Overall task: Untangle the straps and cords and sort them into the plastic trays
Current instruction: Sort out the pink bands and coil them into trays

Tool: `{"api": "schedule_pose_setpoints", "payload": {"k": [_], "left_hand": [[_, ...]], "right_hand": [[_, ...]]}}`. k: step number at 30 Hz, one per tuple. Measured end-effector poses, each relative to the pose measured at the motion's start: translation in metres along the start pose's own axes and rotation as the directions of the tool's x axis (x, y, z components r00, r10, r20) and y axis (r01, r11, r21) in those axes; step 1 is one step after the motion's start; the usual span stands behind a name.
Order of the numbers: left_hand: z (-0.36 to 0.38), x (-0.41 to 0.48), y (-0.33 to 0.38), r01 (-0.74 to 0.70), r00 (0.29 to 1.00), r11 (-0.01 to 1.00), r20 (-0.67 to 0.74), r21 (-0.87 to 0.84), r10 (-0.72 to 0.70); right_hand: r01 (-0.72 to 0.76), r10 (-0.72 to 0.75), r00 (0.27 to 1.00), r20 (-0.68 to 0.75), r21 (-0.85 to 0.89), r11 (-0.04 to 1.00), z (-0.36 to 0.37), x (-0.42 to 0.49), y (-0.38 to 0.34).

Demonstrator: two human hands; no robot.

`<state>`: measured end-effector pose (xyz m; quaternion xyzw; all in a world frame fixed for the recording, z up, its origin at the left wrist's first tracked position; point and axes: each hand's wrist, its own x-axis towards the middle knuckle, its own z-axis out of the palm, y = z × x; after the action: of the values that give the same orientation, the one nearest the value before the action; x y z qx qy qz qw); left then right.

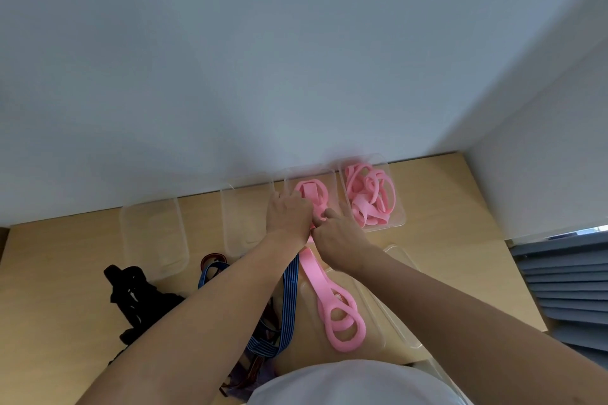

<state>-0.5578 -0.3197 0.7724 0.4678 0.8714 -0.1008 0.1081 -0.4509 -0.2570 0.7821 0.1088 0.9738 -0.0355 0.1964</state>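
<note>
Pink strap (315,276) runs up into my left hand (289,214) and right hand (342,240), both curled tight on it over a clear tray (333,186); I judge I'm coiling it in, and next the looped tail must feed in clear of the blue striped strap (291,293).

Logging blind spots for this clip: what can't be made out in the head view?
1. Head view: how the left hand and right hand hold the pink strap; the backs of the hands hide the fingertips.
2. Head view: the blue striped strap tangle; the left forearm covers part of it, and the shirt and bottom edge hide more.
3. Head view: the black strap pile; too dark to count pieces.
</note>
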Motion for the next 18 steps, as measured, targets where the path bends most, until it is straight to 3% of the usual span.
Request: {"api": "schedule_pose_setpoints", "payload": {"k": [8, 14, 18], "left_hand": [[-0.001, -0.006, -0.003, 0.003, 1.000, 1.000, 0.007, -0.012, -0.003], [-0.001, -0.032, -0.008, 0.034, 0.985, 0.996, -0.167, -0.086, -0.048], [-0.014, -0.049, -0.013, 0.081, 0.968, 0.985, -0.225, -0.154, -0.114]], "right_hand": [[0.038, -0.029, 0.995, -0.095, 0.099, 0.994, 0.003, -0.003, 0.006], [-0.025, 0.076, 0.945, -0.317, 0.163, 0.986, -0.004, -0.012, 0.012], [-0.076, 0.094, 0.941, -0.325, 0.069, 0.995, -0.018, -0.018, 0.014]]}}
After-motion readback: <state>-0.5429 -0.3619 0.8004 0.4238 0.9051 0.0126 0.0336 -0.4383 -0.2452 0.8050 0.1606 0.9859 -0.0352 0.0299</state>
